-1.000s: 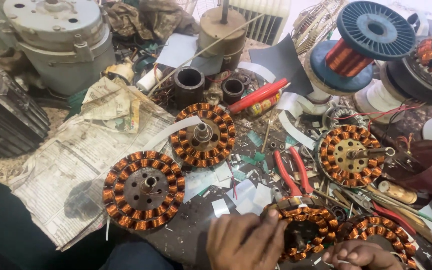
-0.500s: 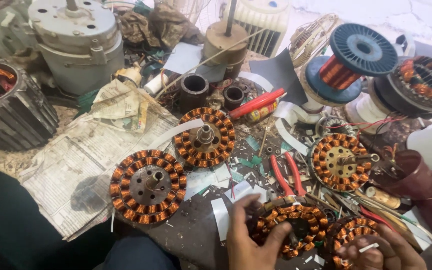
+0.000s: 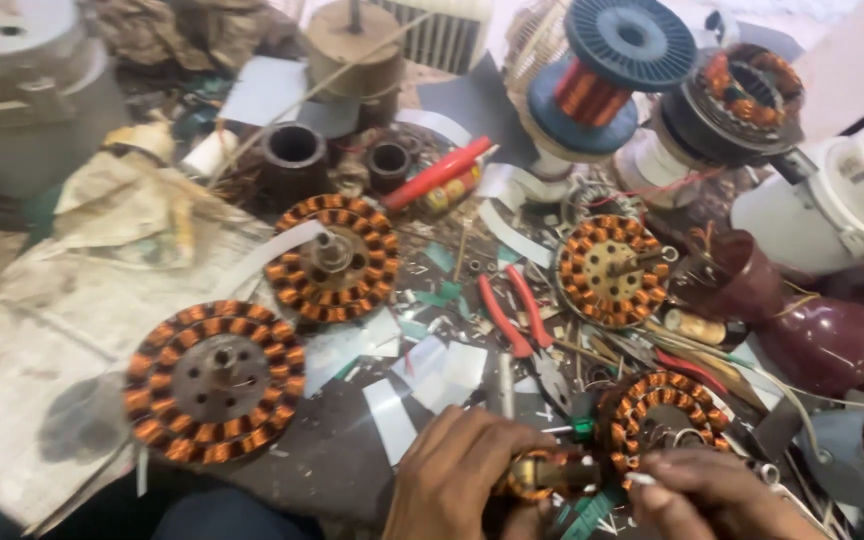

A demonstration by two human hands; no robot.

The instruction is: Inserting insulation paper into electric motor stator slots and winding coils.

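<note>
On the bench (image 3: 342, 470), both hands sit at the near edge: the left hand (image 3: 457, 475) grips a small wound stator (image 3: 542, 472), the right hand (image 3: 712, 495) just to its right. Directly behind them lies another stator (image 3: 664, 415). Pliers (image 3: 512, 312) lie behind that, between two more stators, one to the left (image 3: 332, 258) and one to the right (image 3: 614, 270). A fifth stator (image 3: 214, 380) rests far left on newspaper (image 3: 42, 350). A wire spool (image 3: 602, 70) stands at the back.

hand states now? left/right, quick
Left hand: closed around a small copper-wound stator, holding it.
Right hand: fingers pinched on a thin pale piece, too small to identify.
</note>
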